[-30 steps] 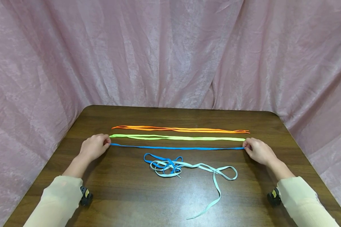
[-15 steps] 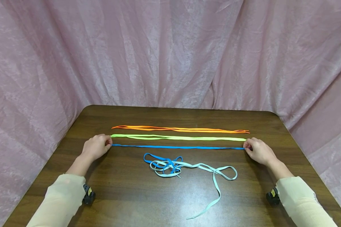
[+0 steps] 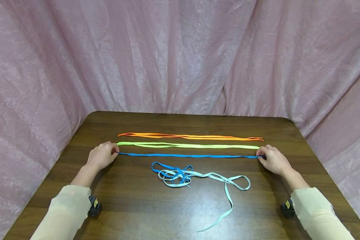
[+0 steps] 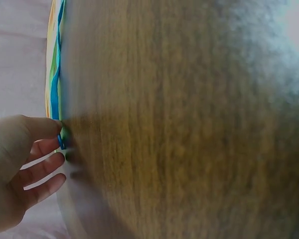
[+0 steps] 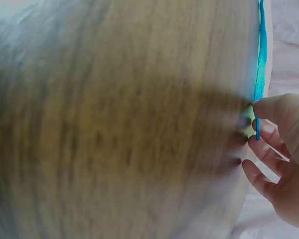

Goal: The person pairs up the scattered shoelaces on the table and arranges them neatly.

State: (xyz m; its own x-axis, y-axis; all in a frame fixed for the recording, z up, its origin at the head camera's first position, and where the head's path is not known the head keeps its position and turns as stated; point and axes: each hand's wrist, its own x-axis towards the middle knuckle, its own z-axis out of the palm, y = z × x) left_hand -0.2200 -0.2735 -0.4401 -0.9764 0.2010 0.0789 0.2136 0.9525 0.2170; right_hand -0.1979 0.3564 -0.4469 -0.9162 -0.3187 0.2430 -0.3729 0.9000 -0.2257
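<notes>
Clearly, both hands (image 3: 102,156) (image 3: 274,160) pinch one blue lace (image 3: 187,155), yellow camera patches (image 3: 95,202) (image 3: 288,204) unreadable.

Pale glare on the tabletop (image 3: 168,213), blurry wrist views.

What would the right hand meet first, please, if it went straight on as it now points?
Likely the green lace, just beyond the blue lace the right hand pinches, though depth is unclear.
</notes>
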